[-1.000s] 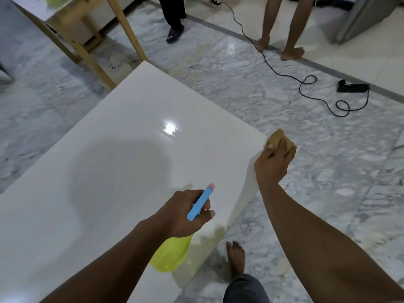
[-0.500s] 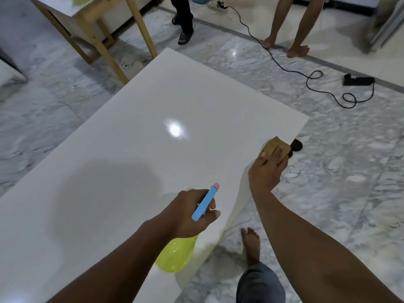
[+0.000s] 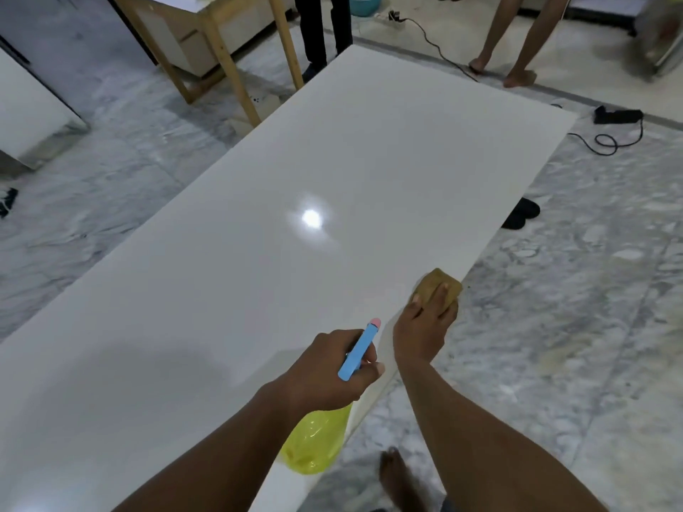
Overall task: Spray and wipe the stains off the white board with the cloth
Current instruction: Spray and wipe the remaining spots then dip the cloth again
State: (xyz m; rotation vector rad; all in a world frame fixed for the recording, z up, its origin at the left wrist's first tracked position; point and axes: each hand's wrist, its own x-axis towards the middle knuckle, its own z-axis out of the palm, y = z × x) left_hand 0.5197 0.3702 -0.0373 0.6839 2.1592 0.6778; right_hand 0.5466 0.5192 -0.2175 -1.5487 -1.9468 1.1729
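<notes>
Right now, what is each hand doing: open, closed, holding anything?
Left hand: closed around the spray bottle, over the white board.
Right hand: pressed flat on the cloth at the board's edge.

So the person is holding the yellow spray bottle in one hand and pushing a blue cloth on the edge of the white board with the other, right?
Almost. The cloth is not blue; it is tan-brown, as the head view shows. The blue thing is the top of the yellow spray bottle, held in the left hand. The right hand does press the cloth at the edge of the white board.
</notes>
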